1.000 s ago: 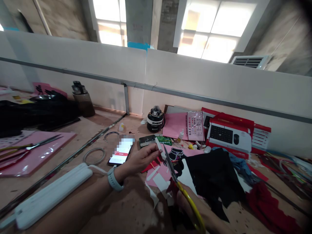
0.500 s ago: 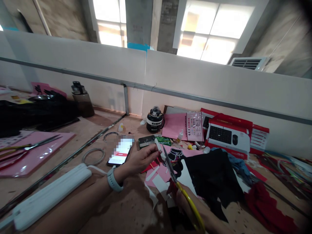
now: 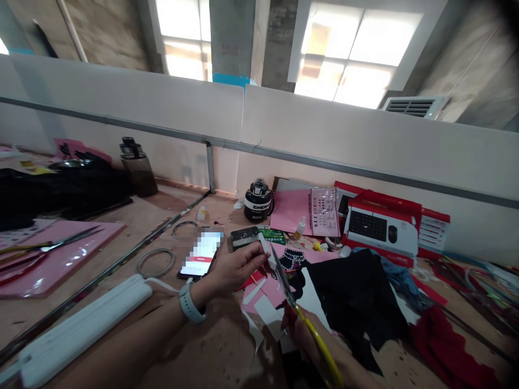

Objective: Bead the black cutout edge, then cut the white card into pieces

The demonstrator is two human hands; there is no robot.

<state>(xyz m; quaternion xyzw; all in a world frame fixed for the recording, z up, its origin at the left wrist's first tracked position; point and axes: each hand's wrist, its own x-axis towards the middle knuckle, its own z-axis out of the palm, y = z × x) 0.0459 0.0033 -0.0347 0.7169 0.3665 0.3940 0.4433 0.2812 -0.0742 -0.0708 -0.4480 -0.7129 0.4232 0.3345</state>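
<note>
My left hand, with a pale watch on the wrist, pinches a narrow white strip that looks like paper. In my right hand is a pair of scissors with yellow on the handle, its blades pointing up and left beside the strip. I cannot tell whether the blades touch the strip. Under the hands lie white paper scraps and a pink sheet. A black piece edged with white beads rests just past the blades, and a black cloth spreads to the right.
A lit phone lies left of my left hand, near a white power strip and a metal ring. Behind stand a black bottle and a red-white keyboard box. More scissors lie far left; red cloth at right.
Little differs. The camera view has shifted very slightly; both hands keep nearly the same place, with the white strip and scissors still in them.
</note>
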